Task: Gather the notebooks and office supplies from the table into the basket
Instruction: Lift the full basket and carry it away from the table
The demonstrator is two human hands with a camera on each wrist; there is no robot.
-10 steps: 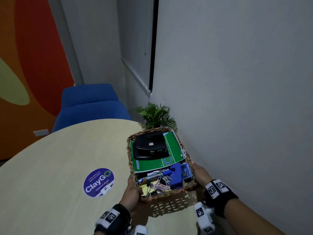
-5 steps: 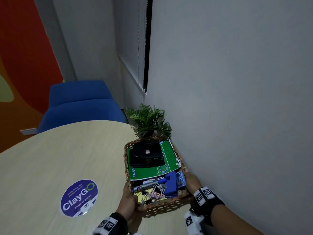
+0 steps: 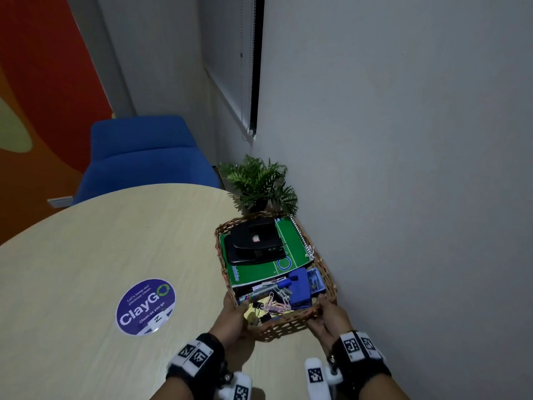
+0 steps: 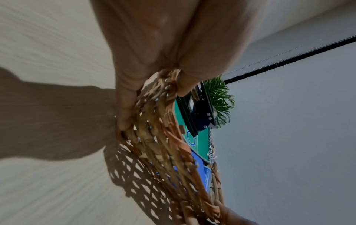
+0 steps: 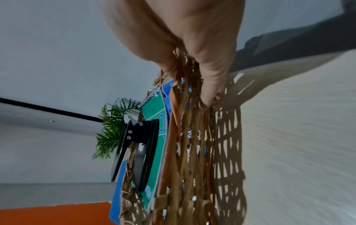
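The left hand (image 3: 230, 319) and right hand (image 3: 331, 316) each curl around a near corner of the wicker basket (image 3: 323, 272), thumbs over the rim and fingers beneath, holding it between them above the tabletop (image 3: 115, 241), where its lattice shadow falls. Compared with 1 second ago the grip is unchanged, but the basket has drawn closer to the wall and the plant (image 3: 259, 183). With the green notebook (image 3: 288, 241), hole punch (image 3: 253, 241), marker and clips already inside, gathering looks complete and only setting down remains.
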